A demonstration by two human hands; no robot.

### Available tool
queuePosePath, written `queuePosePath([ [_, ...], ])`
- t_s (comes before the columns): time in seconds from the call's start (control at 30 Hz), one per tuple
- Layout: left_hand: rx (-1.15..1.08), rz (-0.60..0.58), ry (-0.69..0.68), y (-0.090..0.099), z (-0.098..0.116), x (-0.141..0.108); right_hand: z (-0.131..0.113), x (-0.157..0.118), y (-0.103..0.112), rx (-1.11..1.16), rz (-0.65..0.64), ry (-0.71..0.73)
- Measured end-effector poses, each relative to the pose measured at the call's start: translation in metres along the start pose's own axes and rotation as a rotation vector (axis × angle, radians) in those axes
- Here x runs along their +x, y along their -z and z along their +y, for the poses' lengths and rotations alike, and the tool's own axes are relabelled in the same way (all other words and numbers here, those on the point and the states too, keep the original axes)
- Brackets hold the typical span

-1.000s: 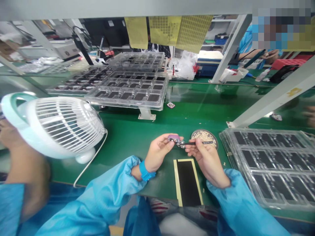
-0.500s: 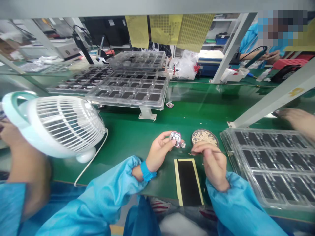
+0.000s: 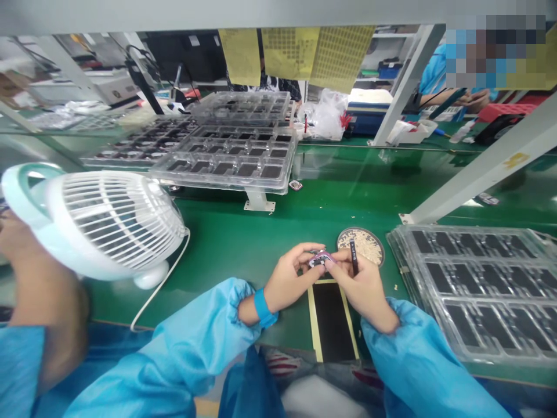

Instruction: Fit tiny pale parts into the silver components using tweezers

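My left hand [image 3: 289, 278] pinches a small purple-edged electronic part [image 3: 321, 259], tilted between the fingers. My right hand [image 3: 363, 284] touches the part's right side with thumb and fingertips, and also holds a dark tweezer-like tool [image 3: 354, 255] that points upward. Behind my right hand lies a round dish [image 3: 363, 237] of small pale pieces. Below both hands is a black pad [image 3: 334, 325] edged with yellow tape, on the green table [image 3: 226, 249].
A white fan [image 3: 122, 223] stands at left, beside a co-worker's arm [image 3: 47, 290]. Stacked clear trays [image 3: 483, 290] lie at right; more trays [image 3: 230, 157] sit on the raised shelf. A slanting metal post [image 3: 478, 168] rises at right.
My right hand has moved left to meet the part, and its tool has swung from level to upright. The part has tilted in my left hand. At far right, another person's hand has left view.
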State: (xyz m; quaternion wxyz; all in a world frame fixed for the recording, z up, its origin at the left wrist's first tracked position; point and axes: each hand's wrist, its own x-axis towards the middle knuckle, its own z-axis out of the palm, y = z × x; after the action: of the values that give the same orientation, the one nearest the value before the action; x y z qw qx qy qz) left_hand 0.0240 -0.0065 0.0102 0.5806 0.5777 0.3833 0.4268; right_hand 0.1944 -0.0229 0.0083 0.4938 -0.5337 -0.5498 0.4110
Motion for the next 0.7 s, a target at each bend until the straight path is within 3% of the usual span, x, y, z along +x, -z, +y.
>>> queuePosePath([
  [0.17, -0.032, 0.031, 0.015, 0.0, -0.0003, 0.0017, -0.0022, 0.001, -0.0024, 0.076, -0.022, -0.099],
  [0.53, -0.153, 0.106, 0.061, -0.0051, -0.0023, -0.0016, -0.0034, -0.0004, -0.01, 0.024, 0.023, -0.051],
  [0.6, -0.078, 0.1, 0.035, -0.0026, -0.002, 0.0011, -0.0013, 0.002, -0.0078, 0.015, -0.003, -0.057],
  [0.7, 0.228, 0.112, -0.089, 0.0019, 0.0015, 0.0039, 0.0002, 0.0048, -0.0005, -0.064, -0.048, -0.013],
])
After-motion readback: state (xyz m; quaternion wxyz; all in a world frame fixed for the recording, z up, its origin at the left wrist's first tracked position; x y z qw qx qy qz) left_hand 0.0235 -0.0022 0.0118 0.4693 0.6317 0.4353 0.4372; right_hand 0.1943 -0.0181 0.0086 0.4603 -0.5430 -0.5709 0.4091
